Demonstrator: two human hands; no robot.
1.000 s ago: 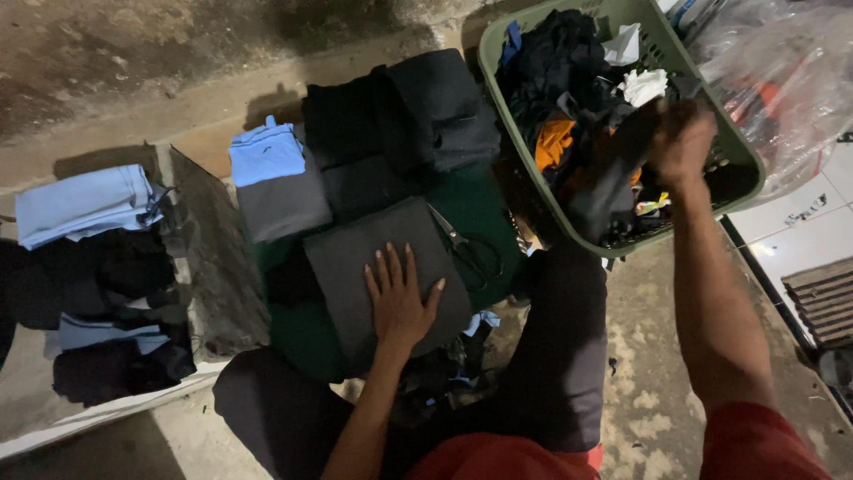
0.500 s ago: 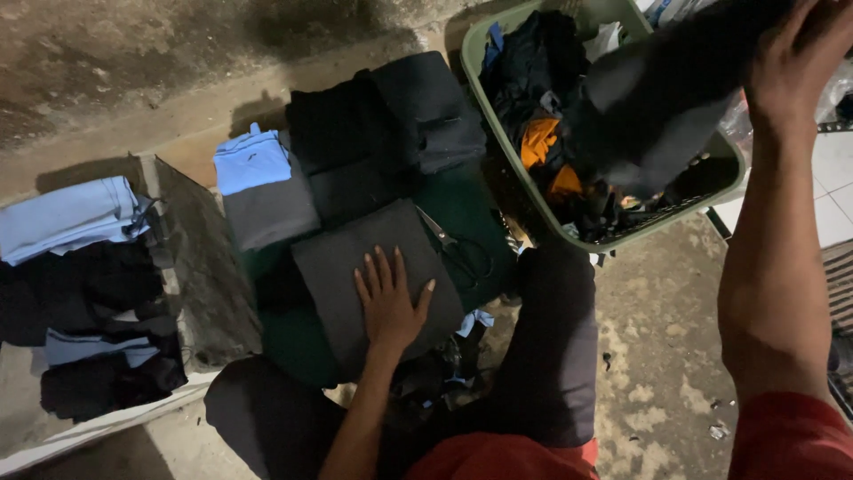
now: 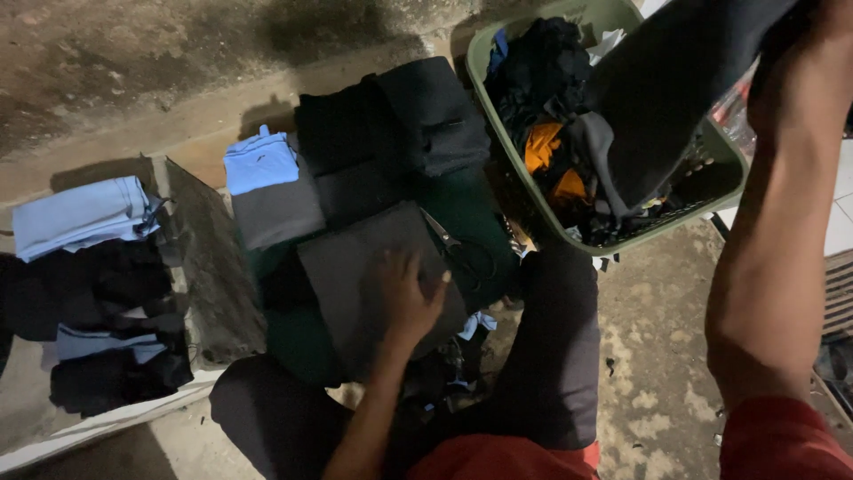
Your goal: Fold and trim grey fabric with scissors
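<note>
Dark garment [image 3: 675, 89], upper right of frame, long axis slanting from top right down-left over green basket [image 3: 711, 191]; our right hand [image 3: 800, 80] fingers clamped on it. Left hand [image 3: 409, 298] fingers spread flat on folded grey cloth [image 3: 355, 276], frame centre.

No packages, labels, signs, screens.
</note>
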